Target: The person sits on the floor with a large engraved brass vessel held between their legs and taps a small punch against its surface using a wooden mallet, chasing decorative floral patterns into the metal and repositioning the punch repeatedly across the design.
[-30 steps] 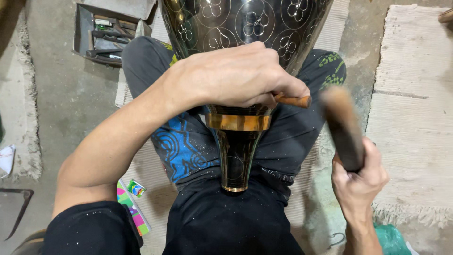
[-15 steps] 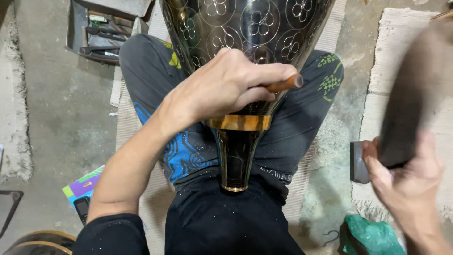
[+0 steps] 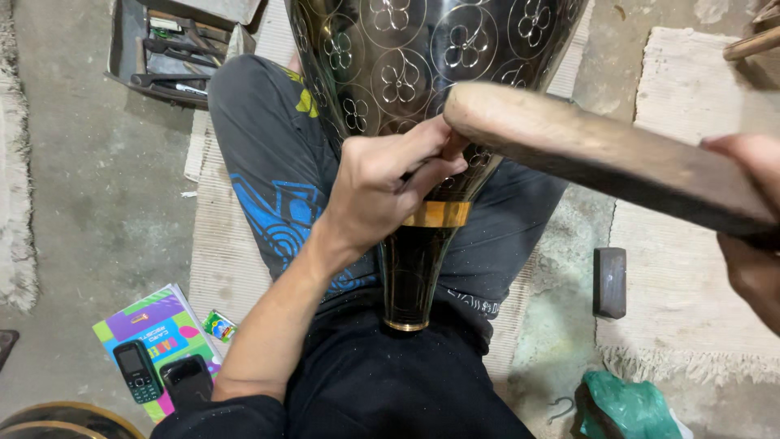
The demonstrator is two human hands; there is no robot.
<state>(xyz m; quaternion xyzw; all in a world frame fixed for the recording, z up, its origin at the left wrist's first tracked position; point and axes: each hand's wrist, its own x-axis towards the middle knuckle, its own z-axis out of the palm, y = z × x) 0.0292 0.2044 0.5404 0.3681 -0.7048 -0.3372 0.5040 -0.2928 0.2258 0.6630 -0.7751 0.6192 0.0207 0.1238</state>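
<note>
Swung in from the right, the wooden mallet [image 3: 601, 158] is gripped by the right hand [image 3: 751, 236] over the left hand [image 3: 390, 183], which pinches a tool against the engraved vase [image 3: 439, 49]; light, square blows are best.

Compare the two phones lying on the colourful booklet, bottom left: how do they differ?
The keypad phone is narrow, with a small screen above rows of buttons; the black phone beside it is wider, with a plain glossy face and no buttons showing. The keypad phone lies fully on the booklet; the black phone overhangs its lower edge. Both are dark, lie flat, and sit far from either hand.
</note>
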